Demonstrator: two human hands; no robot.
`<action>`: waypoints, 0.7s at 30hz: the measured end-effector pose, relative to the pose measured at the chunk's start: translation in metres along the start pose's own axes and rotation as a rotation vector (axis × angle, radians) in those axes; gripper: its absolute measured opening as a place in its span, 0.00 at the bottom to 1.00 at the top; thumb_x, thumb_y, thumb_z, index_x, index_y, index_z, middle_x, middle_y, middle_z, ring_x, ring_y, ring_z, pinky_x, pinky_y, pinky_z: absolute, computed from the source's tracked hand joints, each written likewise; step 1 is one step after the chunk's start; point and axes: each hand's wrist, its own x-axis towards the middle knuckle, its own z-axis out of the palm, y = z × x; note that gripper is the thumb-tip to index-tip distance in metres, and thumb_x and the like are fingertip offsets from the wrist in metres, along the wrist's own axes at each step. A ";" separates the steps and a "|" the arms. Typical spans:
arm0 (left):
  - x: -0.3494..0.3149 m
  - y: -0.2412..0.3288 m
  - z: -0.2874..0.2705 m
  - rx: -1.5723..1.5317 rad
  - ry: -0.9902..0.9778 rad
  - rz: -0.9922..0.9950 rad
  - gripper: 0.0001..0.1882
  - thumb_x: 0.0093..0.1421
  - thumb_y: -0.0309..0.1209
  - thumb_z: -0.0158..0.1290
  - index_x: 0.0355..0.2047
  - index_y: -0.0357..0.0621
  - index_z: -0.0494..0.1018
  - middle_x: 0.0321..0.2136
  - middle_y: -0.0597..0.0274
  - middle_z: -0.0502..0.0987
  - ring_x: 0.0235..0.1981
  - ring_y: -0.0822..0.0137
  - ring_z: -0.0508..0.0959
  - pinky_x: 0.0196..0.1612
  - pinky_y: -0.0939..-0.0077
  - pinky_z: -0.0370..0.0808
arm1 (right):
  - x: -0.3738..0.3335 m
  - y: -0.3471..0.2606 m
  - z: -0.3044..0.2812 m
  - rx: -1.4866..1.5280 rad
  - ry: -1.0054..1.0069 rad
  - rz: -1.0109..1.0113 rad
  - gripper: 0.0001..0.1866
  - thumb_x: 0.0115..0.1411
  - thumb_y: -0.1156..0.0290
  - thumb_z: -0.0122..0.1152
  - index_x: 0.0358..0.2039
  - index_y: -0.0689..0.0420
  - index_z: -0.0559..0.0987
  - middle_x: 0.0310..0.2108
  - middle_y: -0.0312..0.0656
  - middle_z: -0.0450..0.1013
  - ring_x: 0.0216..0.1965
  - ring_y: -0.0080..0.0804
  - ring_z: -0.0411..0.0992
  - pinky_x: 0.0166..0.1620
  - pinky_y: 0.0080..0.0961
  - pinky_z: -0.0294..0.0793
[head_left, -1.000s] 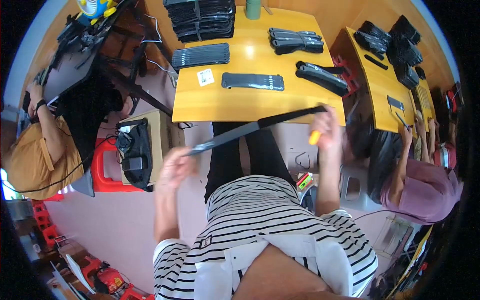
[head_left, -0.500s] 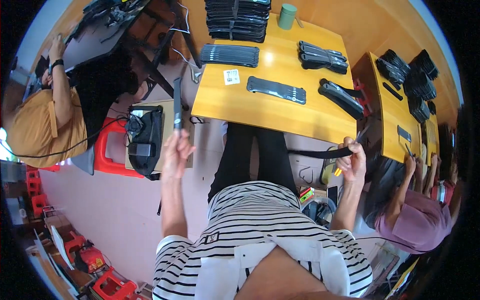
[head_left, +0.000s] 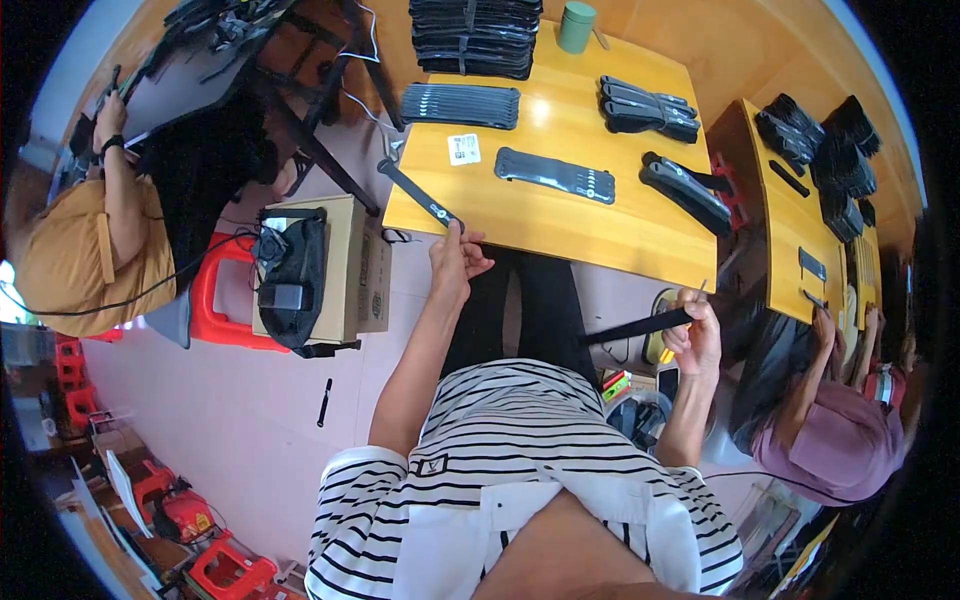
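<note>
Left hand (head_left: 457,262) pinches strip (head_left: 420,195) over table (head_left: 540,225), near left; right hand (head_left: 694,335) grips strap (head_left: 640,327). Stack (head_left: 472,38) and can (head_left: 576,30) stand on far side; red stool (head_left: 206,295) at left.

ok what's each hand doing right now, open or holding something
Left hand: closed, pinching a dark strip.
Right hand: closed on a black strap and yellow-handled tool.

One grey strap (head_left: 420,197) is being held in one left hand (head_left: 455,268) toward eleven o'clock; one black strap (head_left: 640,326) and one yellow-handled tool (head_left: 667,355) are being gripped in one right hand (head_left: 699,335) toward three. One green tin (head_left: 577,30) toward one and one white card (head_left: 465,149) at twelve are being supported by one yellow table (head_left: 560,218). One black bag (head_left: 308,265) is being borne by one cardboard box (head_left: 342,255) toward nine.
</note>
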 end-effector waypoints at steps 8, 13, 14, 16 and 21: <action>-0.010 0.009 -0.014 0.246 -0.145 -0.342 0.39 0.56 0.64 0.32 0.24 0.36 0.73 0.12 0.63 0.71 0.14 0.69 0.74 0.22 0.75 0.76 | 0.006 -0.003 0.012 -0.204 0.110 -0.036 0.09 0.52 0.71 0.49 0.18 0.55 0.64 0.13 0.33 0.58 0.08 0.14 0.50 0.10 0.11 0.46; -0.076 0.020 0.025 0.377 -0.823 -0.583 0.44 0.54 0.68 0.24 0.26 0.37 0.75 0.14 0.60 0.72 0.16 0.67 0.75 0.20 0.83 0.73 | 0.012 -0.009 0.052 -1.094 -0.210 -0.319 0.08 0.50 0.73 0.52 0.18 0.60 0.67 0.14 0.33 0.61 0.13 0.22 0.62 0.16 0.19 0.56; -0.089 0.023 0.042 0.379 -0.830 -0.590 0.44 0.54 0.68 0.24 0.26 0.37 0.75 0.14 0.60 0.72 0.16 0.67 0.75 0.20 0.83 0.73 | 0.011 -0.010 0.068 -1.094 -0.200 -0.317 0.08 0.50 0.73 0.52 0.18 0.60 0.67 0.14 0.33 0.61 0.13 0.22 0.62 0.16 0.19 0.56; -0.108 0.025 0.069 0.082 -0.879 -0.652 0.36 0.59 0.60 0.34 0.28 0.36 0.75 0.14 0.64 0.72 0.14 0.73 0.73 0.15 0.89 0.66 | 0.009 -0.011 0.094 -1.360 -0.551 -0.338 0.05 0.47 0.74 0.56 0.22 0.61 0.71 0.16 0.41 0.66 0.19 0.38 0.69 0.23 0.31 0.66; -0.103 0.013 0.082 -0.006 -0.715 -0.554 0.11 0.58 0.35 0.51 0.30 0.40 0.75 0.15 0.72 0.71 0.12 0.84 0.67 0.12 0.91 0.58 | 0.001 -0.008 0.094 -1.554 -0.689 -0.276 0.06 0.45 0.73 0.59 0.27 0.57 0.74 0.18 0.42 0.67 0.20 0.41 0.68 0.25 0.31 0.67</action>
